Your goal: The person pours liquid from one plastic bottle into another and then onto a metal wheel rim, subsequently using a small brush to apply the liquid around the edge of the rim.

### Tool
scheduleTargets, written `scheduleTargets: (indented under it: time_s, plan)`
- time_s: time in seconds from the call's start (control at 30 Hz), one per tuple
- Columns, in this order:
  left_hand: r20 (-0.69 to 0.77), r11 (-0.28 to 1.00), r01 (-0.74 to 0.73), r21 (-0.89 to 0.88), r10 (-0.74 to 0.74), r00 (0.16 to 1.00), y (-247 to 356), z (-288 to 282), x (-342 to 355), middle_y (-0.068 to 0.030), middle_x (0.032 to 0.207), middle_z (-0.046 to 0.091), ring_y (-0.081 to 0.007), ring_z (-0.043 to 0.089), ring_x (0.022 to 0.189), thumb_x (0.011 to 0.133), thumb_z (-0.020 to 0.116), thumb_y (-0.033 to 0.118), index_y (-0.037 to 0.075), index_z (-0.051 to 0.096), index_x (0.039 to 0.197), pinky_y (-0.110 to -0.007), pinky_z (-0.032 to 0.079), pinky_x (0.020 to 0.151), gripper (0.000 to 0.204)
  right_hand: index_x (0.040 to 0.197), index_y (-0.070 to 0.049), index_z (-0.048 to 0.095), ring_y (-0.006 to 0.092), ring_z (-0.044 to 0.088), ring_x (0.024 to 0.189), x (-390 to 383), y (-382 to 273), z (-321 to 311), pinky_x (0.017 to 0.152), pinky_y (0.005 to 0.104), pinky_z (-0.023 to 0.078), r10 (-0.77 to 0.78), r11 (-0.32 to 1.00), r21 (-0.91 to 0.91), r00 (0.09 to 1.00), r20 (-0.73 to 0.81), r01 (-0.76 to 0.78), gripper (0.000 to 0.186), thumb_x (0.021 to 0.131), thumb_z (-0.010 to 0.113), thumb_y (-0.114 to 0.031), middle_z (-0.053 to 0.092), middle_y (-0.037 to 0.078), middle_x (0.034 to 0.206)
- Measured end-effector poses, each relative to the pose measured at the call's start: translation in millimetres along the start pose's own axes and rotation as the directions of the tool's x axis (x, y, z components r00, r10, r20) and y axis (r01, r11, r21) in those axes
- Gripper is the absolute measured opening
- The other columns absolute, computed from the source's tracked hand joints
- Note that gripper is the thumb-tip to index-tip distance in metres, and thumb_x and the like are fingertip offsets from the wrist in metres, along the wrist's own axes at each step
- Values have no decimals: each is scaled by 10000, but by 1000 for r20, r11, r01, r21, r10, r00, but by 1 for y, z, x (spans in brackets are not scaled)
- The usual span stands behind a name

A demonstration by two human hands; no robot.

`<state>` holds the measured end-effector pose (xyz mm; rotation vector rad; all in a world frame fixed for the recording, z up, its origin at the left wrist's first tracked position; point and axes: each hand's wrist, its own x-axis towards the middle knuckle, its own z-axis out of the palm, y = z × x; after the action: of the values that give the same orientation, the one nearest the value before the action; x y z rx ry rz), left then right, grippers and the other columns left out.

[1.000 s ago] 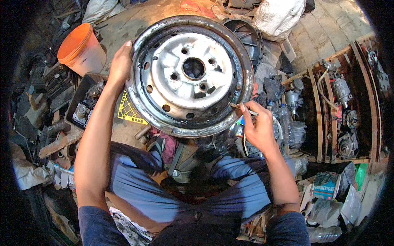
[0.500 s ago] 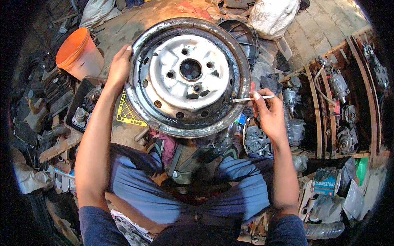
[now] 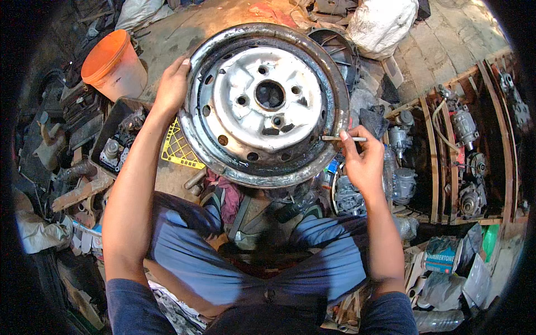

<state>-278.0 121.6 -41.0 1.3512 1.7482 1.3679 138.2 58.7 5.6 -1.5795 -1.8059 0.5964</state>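
Observation:
A steel wheel rim (image 3: 271,139) is held up tilted over my lap, its raised centre silver and the band around it dark and glossy. My left hand (image 3: 173,86) is closed around the rim's upper left edge. Between the fingertips of my right hand (image 3: 362,156) is a slim, pale-handled paintbrush (image 3: 352,138). Its dark tip rests at the black band on the lower right side of the wheel, near the silver centre. The rim hides most of my left fingers.
An orange bucket (image 3: 111,64) stands at the far left beside a dark box (image 3: 103,142) of metal parts. A yellow plastic crate (image 3: 180,148) lies behind the rim. To the right, a wooden rack (image 3: 432,162) holds several machine parts. A white sack (image 3: 382,25) sits far right.
The wheel has shifted slightly right in view, my left hand still on it. My right fingers have moved closer to the rim, and the paintbrush has tilted a little.

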Motion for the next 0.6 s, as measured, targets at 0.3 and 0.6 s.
scheduleTargets:
  time_s: [0.3, 0.6]
  plan:
    - [-51, 994, 106, -36, -108, 993, 13, 5, -12, -196, 1284, 681, -242, 630, 1169, 1095, 460, 246, -42, 599, 1370, -361, 446, 1041, 421, 849, 23, 627, 334, 689, 660, -23, -7, 5, 622, 390, 498, -194, 980, -36, 981, -1, 194, 176, 956, 694, -100, 675, 191, 739]
    - [-174, 973, 141, -182, -173, 969, 26, 11, -46, -140, 1149, 704, -182, 633, 1026, 1100, 472, 271, -79, 612, 1307, -325, 484, 948, 430, 846, 22, 627, 321, 686, 672, -21, -6, 7, 628, 383, 493, -252, 968, 20, 968, 13, 252, 172, 963, 681, -92, 663, 190, 736]
